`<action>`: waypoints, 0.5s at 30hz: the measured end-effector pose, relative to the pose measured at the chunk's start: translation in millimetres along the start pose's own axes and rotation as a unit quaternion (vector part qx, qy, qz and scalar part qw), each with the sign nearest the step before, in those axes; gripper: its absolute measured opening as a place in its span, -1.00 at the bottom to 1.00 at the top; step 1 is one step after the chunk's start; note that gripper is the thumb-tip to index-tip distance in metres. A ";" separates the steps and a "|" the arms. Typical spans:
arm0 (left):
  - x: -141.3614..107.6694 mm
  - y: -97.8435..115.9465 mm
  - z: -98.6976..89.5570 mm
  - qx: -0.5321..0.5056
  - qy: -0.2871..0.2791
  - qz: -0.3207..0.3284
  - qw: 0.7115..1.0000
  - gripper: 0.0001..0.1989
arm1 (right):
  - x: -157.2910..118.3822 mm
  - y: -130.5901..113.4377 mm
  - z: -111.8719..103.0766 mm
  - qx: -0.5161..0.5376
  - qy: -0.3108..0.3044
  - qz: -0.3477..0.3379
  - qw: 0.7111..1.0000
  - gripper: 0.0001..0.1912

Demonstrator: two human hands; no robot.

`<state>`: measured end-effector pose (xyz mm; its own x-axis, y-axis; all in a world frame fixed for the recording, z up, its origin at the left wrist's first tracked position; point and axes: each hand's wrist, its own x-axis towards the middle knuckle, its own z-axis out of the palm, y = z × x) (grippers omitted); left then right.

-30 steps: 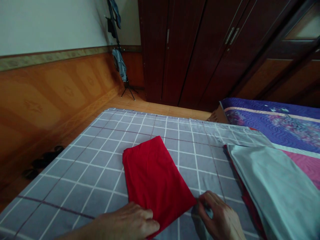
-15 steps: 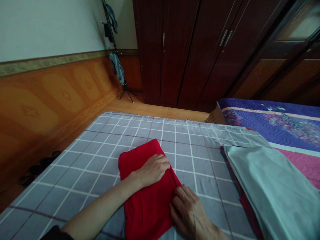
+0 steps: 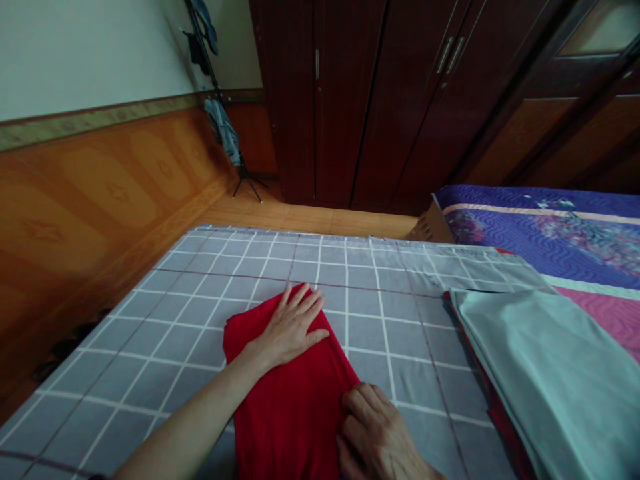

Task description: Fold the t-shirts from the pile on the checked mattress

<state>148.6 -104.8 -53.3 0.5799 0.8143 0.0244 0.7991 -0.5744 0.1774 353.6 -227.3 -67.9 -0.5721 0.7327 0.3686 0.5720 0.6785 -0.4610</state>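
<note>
A folded red cloth (image 3: pixel 290 407) lies on the grey checked bedsheet (image 3: pixel 190 320), its near end cut off by the bottom of the view. My left hand (image 3: pixel 293 328) rests flat on the cloth's far part with fingers spread, the fingertips close to its far corner. At the right edge of the cloth, my right hand (image 3: pixel 375 427) has its fingers curled and closed on the fabric. Its thumb is partly out of sight. To the right is a stack of folded cloths, a pale green cloth (image 3: pixel 550 373) on top and dark red fabric showing under its left edge.
Beyond the bed stands a dark wooden wardrobe (image 3: pixel 340 120). A coat rack (image 3: pixel 215 87) with hanging clothes is in the far left corner. A purple floral bedspread (image 3: pixel 540 220) covers another surface at the right. Dark objects (image 3: pixel 70 343), hard to make out, lie left of the bed.
My left hand has opened out from curled fingers and slid toward the cloth's far corner. My right hand stays at the right edge. The whole view has shifted slightly.
</note>
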 end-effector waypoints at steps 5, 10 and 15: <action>-8.0 23.7 -4.6 0.001 -0.012 0.049 0.999 -0.37 | 0.4 1.5 4.3 -0.012 0.077 -0.060 0.995 -0.74; -13.3 37.1 2.4 -0.040 -0.076 0.070 0.994 -0.25 | 2.3 3.9 7.3 -0.041 0.090 -0.111 0.989 -0.62; -2.4 10.2 5.1 0.011 -0.019 -0.004 1.000 -0.28 | 2.5 4.7 5.7 -0.036 0.080 -0.118 0.989 -0.63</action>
<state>156.2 -113.0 -56.5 0.5791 0.8151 -0.0141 0.8066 -0.5703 0.1553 351.5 -222.6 -73.7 -0.5977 0.5483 0.5849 0.4775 0.8295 -0.2895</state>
